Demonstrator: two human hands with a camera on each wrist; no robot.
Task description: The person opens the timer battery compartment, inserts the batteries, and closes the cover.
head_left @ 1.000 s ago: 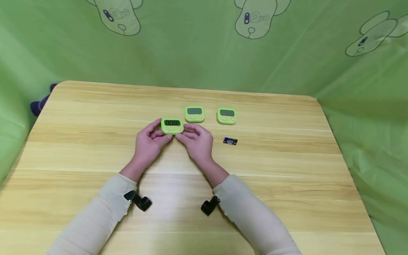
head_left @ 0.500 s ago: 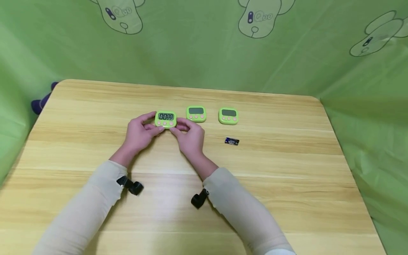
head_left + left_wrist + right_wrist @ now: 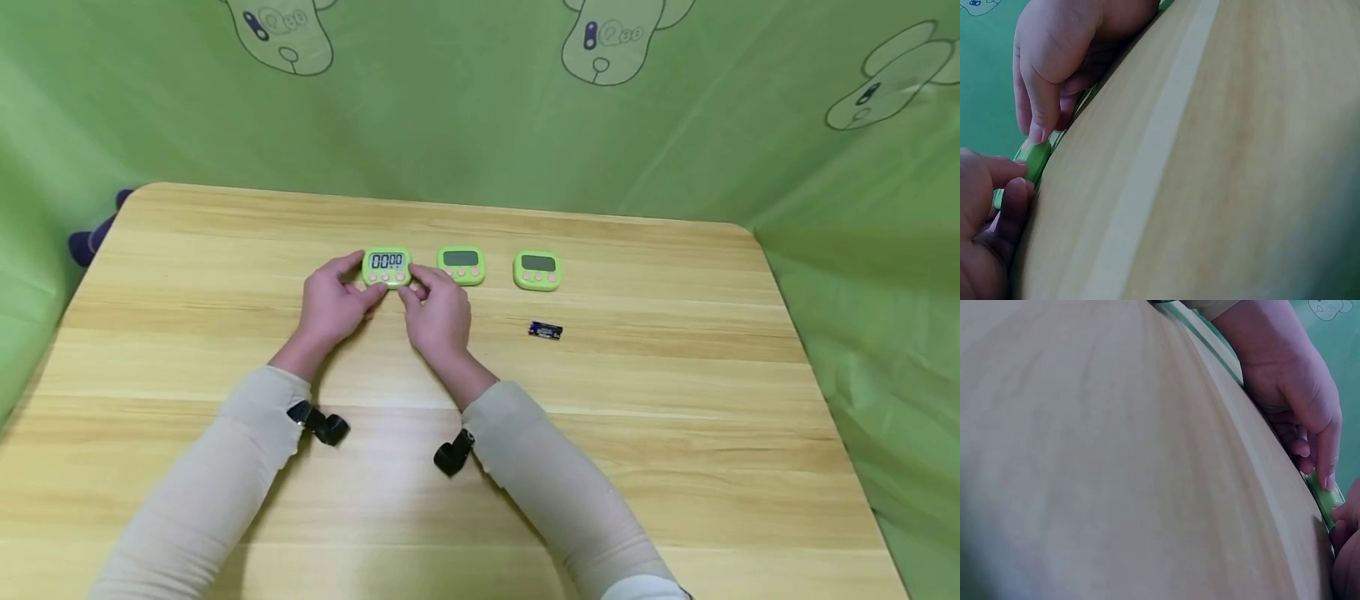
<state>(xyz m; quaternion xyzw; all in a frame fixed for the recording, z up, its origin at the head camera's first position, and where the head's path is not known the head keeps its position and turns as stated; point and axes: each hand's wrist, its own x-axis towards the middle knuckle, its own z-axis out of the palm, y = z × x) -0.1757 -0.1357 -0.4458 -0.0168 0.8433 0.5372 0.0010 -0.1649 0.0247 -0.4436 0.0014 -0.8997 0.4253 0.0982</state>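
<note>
A green digital timer with pink buttons shows zeros on its display, in the head view left of the table's middle. My left hand grips its left side, thumb at the front edge. On its right side my right hand pinches it, thumb near the front corner. The left wrist view catches the timer's green edge low at the tabletop, between both hands' fingers. Whether its whole underside touches the wood cannot be made out. Just right of it lies a second green timer, its screen blank, partly behind my right fingers.
Farther right is a third green timer, also with a blank screen. In front of it lie small dark-blue batteries, their number hard to tell. The wooden table ends at a green curtain behind.
Both hands have carried the lit timer left and away from me, down into line with the other two. Those timers and the batteries have stayed in place.
</note>
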